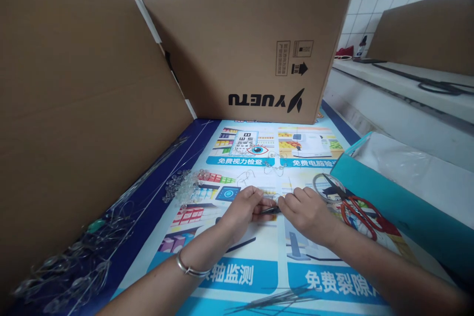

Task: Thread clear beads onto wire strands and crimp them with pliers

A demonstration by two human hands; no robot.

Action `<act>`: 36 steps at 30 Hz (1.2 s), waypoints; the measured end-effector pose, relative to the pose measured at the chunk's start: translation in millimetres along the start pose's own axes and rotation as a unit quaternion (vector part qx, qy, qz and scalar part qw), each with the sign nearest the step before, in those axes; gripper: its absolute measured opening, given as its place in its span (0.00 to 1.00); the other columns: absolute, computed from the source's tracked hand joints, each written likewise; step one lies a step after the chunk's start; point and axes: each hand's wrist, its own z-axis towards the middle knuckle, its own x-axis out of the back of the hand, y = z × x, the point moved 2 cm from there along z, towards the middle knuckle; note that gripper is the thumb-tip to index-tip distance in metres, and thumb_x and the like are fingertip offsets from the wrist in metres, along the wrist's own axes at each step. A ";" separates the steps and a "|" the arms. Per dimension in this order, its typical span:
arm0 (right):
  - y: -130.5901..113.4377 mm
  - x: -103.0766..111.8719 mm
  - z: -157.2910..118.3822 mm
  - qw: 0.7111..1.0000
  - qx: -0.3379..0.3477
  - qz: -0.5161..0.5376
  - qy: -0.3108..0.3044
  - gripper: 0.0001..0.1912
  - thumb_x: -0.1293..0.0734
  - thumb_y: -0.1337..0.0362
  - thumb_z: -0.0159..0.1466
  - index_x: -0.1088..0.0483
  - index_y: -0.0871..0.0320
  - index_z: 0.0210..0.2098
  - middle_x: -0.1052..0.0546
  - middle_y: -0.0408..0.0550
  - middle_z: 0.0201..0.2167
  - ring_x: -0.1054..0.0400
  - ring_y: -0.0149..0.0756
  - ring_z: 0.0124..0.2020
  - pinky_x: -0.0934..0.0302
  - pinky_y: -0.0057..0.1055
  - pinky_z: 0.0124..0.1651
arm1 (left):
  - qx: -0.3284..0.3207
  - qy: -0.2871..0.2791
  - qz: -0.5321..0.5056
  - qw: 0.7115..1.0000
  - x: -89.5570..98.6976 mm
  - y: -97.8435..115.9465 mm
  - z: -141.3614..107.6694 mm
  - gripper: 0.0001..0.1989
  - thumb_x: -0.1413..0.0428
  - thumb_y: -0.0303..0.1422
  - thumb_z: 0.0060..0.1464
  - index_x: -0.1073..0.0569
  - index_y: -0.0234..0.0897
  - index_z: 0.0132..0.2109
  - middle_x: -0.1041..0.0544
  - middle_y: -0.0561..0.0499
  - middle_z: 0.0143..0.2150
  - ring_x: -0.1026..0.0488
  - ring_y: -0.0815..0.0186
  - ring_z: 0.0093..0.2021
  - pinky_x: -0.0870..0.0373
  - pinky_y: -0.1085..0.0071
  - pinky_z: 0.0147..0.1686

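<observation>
My left hand [246, 210] and my right hand [305, 212] meet over the printed table cover, fingertips almost touching. Both are closed in a pinch on a thin wire [275, 200], of which only a small bit shows between them. A slim dark tool [272, 211] pokes out by my left fingers; whether it is gripped or lies beneath them I cannot tell. Left of my hands lies a heap of clear beads [183, 186]. Bent wire pieces with clear beads [274, 164] rest just beyond. Red-handled scissors [357, 205] lie right of my right hand, across a wire coil [322, 187].
Cardboard panels [222, 54] stand at the back and left. A teal box [392, 197] with plastic inside is at the right. Tangled beaded wires [85, 261] lie along the left panel, and straight wires [274, 300] near the front. A side ledge [414, 84] runs behind the box.
</observation>
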 end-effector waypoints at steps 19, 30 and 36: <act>-6.5 0.4 -1.6 0.995 -0.036 -0.014 -0.093 0.05 0.41 0.73 0.59 0.36 0.60 0.34 0.35 0.47 0.27 0.43 0.38 0.29 0.55 0.35 0.30 | -0.034 0.002 0.045 0.998 -2.0 3.0 -0.6 0.13 0.48 0.42 0.54 0.40 0.37 0.33 0.24 0.45 0.33 0.25 0.60 0.35 0.29 0.59 0.38; -8.9 -1.5 0.3 0.972 -0.103 0.083 -0.193 0.04 0.39 0.68 0.60 0.33 0.59 0.32 0.30 0.50 0.28 0.38 0.39 0.30 0.52 0.33 0.29 | -0.112 -0.058 0.094 0.988 -6.3 6.0 -1.3 0.09 0.51 0.37 0.57 0.41 0.37 0.33 0.24 0.49 0.34 0.26 0.63 0.39 0.32 0.60 0.44; -6.0 2.4 4.3 0.946 -0.178 0.138 -0.235 0.09 0.39 0.61 0.59 0.30 0.58 0.30 0.26 0.48 0.28 0.34 0.37 0.29 0.53 0.29 0.27 | -0.138 -0.090 0.145 0.976 -8.3 7.8 -5.1 0.08 0.52 0.37 0.58 0.40 0.38 0.34 0.24 0.50 0.37 0.27 0.63 0.42 0.33 0.60 0.46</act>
